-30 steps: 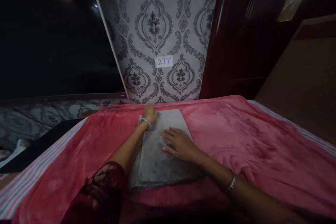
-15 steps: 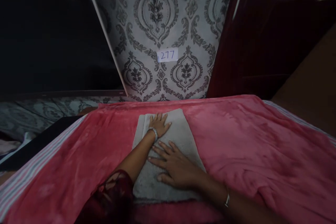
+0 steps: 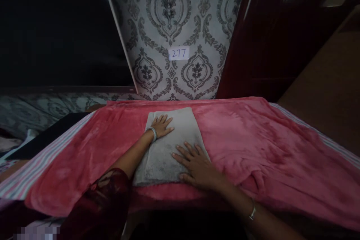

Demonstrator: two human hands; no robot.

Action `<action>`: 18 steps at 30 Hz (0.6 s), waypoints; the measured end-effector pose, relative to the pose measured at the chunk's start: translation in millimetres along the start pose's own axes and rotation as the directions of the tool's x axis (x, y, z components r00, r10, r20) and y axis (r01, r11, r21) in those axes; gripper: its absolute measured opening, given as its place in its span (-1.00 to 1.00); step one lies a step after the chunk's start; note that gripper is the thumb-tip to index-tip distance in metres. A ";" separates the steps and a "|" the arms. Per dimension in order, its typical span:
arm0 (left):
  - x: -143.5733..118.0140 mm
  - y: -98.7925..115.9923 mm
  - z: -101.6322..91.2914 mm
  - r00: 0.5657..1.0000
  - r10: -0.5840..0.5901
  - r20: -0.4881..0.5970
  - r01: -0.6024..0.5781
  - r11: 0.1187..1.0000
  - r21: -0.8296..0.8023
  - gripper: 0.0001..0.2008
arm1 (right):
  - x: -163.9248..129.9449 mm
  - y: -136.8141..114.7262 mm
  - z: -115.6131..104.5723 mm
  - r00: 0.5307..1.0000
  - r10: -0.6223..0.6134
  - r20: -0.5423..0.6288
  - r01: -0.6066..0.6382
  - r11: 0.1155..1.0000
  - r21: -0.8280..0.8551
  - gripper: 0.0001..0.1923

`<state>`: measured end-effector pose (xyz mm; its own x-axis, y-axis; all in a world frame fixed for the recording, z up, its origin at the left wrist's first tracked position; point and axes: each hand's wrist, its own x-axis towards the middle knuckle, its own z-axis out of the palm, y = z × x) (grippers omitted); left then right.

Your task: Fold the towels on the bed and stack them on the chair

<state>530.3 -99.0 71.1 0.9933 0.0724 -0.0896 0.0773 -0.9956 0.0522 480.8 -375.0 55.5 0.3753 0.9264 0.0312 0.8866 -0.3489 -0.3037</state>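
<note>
A folded grey towel (image 3: 165, 157) lies flat, its layered edge showing along the left side. My left hand (image 3: 161, 126) rests on its upper left part, palm down with the fingers spread; a silvery bracelet circles that wrist. Across the towel's lower right edge lies my right hand (image 3: 198, 167), also flat with fingers apart, a thin bangle on the forearm. Neither hand grips anything. Beneath the towel is a pink plush blanket (image 3: 236, 131), smooth on the left and wrinkled at the right near my right forearm.
A striped cloth (image 3: 53, 153) shows from under the blanket at both sides. Behind stands a patterned wall with a paper label (image 3: 179, 53) reading 277. A large dark screen (image 3: 62, 33) is at the left, a dark red glossy panel (image 3: 261, 45) at the right.
My hands have moved apart: the left toward the towel's left edge, the right toward its lower right edge. The view has tipped down slightly, showing the blanket's front edge.
</note>
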 end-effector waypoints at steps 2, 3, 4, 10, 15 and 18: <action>-25.3 -7.4 1.5 0.999 0.029 0.021 -0.029 0.999 -0.014 -0.28 | -12.3 -2.0 5.1 0.999 0.005 -0.044 -0.007 0.999 -0.044 -0.27; -39.0 -10.8 2.8 0.998 0.047 0.031 -0.046 0.999 -0.026 -0.28 | -17.5 -2.8 9.0 0.997 -0.001 -0.076 -0.004 0.998 -0.065 -0.28; -52.7 -13.9 4.4 0.997 0.065 0.042 -0.064 0.997 -0.041 -0.27 | -22.4 -3.3 13.5 0.994 -0.009 -0.109 0.000 0.996 -0.084 -0.29; -127.9 -17.4 7.5 0.997 0.074 0.007 -0.073 0.991 -0.109 -0.27 | -45.1 7.5 27.2 0.965 -0.045 -0.258 0.026 0.997 -0.077 -0.45; -179.0 16.2 6.0 0.951 0.266 -0.157 -0.282 0.955 -0.093 -0.31 | -46.4 25.4 2.0 0.891 -0.026 -0.453 0.023 1.000 -0.012 -0.51; -202.5 34.7 20.7 0.944 0.299 -0.137 -0.315 0.943 -0.111 -0.35 | -44.2 22.7 5.3 0.910 -0.029 -0.413 0.001 0.998 -0.068 -0.44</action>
<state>330.1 -149.4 70.4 0.9729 -0.2214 0.0669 -0.2302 -0.9549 0.1874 482.9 -423.1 42.2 0.4279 0.7947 0.4305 0.9031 -0.3571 -0.2384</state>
